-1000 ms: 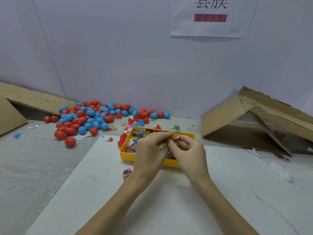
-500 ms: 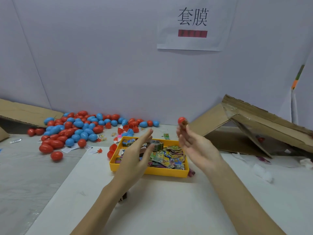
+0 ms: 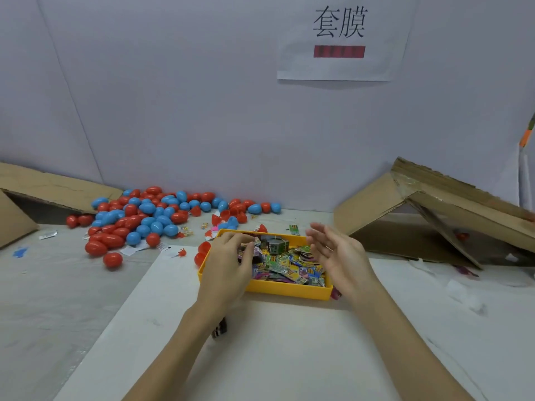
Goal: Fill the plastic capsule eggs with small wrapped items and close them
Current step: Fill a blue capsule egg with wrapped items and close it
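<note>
A yellow tray [image 3: 289,292] full of small wrapped packets [image 3: 286,264] sits in the middle on a white sheet [image 3: 275,342]. My left hand [image 3: 228,264] reaches into the tray's left end, its fingers and thumb curled round a packet there. Over the tray's right end my right hand [image 3: 338,256] hovers with straight fingers and holds nothing. A heap of closed red and blue capsule eggs [image 3: 150,215] lies at the back left. Red egg halves [image 3: 202,253] rest against the tray's left side.
An open cardboard box [image 3: 376,204] lies on its side at the right with one red egg [image 3: 462,236] inside. Another cardboard box [image 3: 43,183] stands at the far left. A stray packet [image 3: 219,331] lies under my left wrist. Scraps litter the table near the heap.
The red egg that my right hand held is gone from it, and that hand has come down, empty. My left hand dropped into the tray and curled onto the packets.
</note>
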Available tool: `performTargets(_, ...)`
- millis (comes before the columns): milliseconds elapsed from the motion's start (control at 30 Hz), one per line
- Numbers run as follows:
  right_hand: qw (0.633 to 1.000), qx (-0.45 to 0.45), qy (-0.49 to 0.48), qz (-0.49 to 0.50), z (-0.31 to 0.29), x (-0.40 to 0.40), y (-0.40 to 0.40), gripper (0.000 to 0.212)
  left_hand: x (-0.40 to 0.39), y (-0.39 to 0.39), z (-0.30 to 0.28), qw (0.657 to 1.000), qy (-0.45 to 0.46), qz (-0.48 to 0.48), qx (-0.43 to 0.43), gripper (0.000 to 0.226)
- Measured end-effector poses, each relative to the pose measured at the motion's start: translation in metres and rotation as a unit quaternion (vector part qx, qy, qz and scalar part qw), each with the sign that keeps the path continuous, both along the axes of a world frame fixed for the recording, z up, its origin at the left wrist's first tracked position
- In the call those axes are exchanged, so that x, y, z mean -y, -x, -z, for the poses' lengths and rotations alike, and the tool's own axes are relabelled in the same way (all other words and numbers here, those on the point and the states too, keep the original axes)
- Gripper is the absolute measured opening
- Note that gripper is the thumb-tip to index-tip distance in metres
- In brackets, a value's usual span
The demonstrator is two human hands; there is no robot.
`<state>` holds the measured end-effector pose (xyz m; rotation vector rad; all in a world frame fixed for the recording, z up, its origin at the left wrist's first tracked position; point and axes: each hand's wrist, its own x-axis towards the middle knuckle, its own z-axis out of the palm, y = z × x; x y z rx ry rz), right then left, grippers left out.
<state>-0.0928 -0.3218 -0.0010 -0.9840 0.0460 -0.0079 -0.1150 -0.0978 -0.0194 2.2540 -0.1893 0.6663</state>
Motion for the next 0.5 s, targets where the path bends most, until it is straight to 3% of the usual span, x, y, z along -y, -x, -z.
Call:
performTargets(133,0.987,0.051,0.148,0.032,0.011,-0.013,0.003,0.027,-0.014,-0.019,-0.004,0.995,-0.002,-0.091,-0.041,0.026)
performTargets(300,0.941,0.120,0.311,0.057,0.012,-0.026,0.007,0.024,-0.042,-0.095,-0.017,0.966,-0.127,-0.179,-0.137,0.042)
performTargets(500,0.905,0.140,0.395,0.073,0.019,-0.034,0.012,0.023,-0.096,-0.170,-0.005,0.927,-0.282,-0.157,-0.191,0.042)
